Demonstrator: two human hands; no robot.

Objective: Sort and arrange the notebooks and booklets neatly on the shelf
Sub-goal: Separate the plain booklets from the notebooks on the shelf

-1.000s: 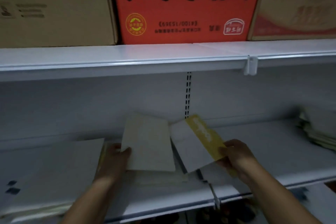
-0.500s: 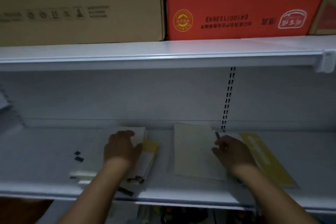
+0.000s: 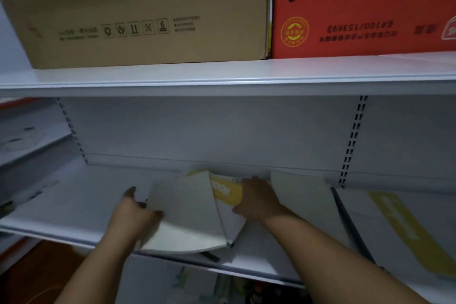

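A stack of pale booklets [image 3: 187, 215] lies on the white shelf [image 3: 74, 205], its top one plain grey-white. My left hand [image 3: 134, 215] grips the stack's left edge, thumb on top. Under the top booklet a white one with a yellow band [image 3: 228, 194] fans out to the right, and my right hand [image 3: 256, 197] holds its right edge. Another pale booklet [image 3: 303, 205] lies flat just right of that hand. Farther right lies a white booklet with a long yellow stripe [image 3: 404, 227].
The upper shelf board [image 3: 222, 79] carries a brown carton [image 3: 148, 12] and a red printed carton [image 3: 365, 7]. A slotted upright [image 3: 352, 140] runs down the back panel at right. Dark items show below the shelf's front lip [image 3: 172, 258].
The view has swung left. Both hands moved from separate piles onto the left stack, whose top booklets now fan apart between them; the pale booklet the right hand touched lies alone.
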